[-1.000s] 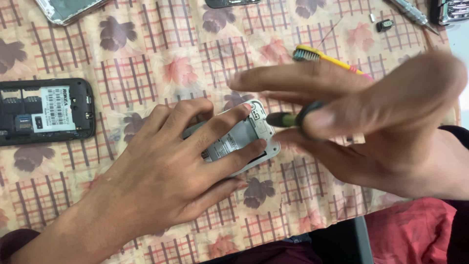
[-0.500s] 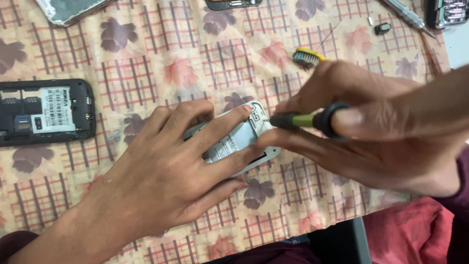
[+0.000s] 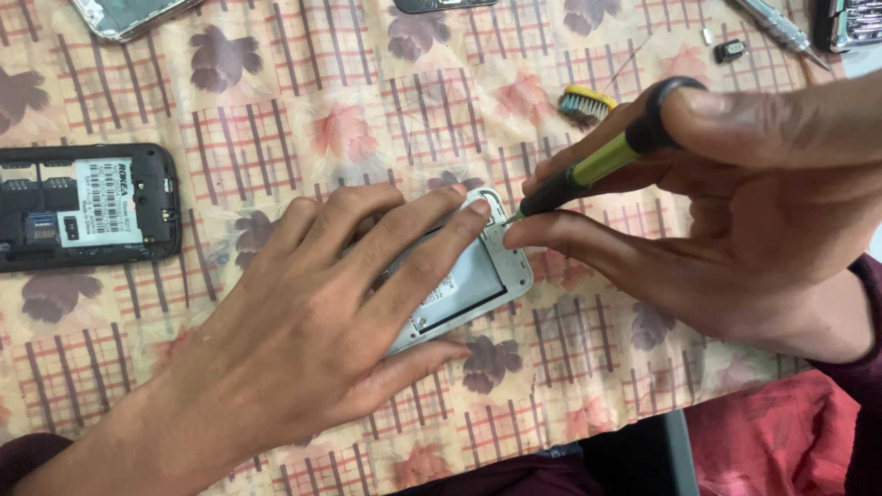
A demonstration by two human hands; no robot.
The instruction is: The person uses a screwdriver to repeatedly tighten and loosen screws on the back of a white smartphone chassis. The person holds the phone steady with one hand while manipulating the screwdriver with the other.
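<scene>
Left hand: the left hand (image 3: 312,340) lies flat, fingers spread long and straight, pressing down on a silver phone (image 3: 469,285) so that it is pinned to the cloth; nothing is gripped, only held under the palm and fingers.
Right hand: the right hand (image 3: 735,230) is closed on a screwdriver (image 3: 597,165), its fingers pinching the shaft near the tip, with the thumb on the rounded end cap.
Screwdriver: slim, with a yellow-green grip between black collars; it slants down to the left, and its fine metal tip meets the upper right corner of the phone.
Silver phone: a small rounded rectangle with the back cover off, lying near the middle of the table at a tilt; a pale plastic rim frames a flat grey inner panel, most of it hidden under the left fingers.
Black phone: a second black phone (image 3: 87,207) lies well apart at the left edge, back open, showing a white label and dark slots.
Brush: a small brush (image 3: 586,101) with a yellow head and short dense bristles lies just beyond the right fingers.
Tablecloth: the tablecloth (image 3: 276,110) is a soft printed fabric, beige with red checks and brown and pink flowers.
Far edge: a metal pen-like tool (image 3: 776,28) and a tiny black part (image 3: 730,50) lie at the top right.
Near edge: red cloth (image 3: 763,441) shows at the lower right.
</scene>
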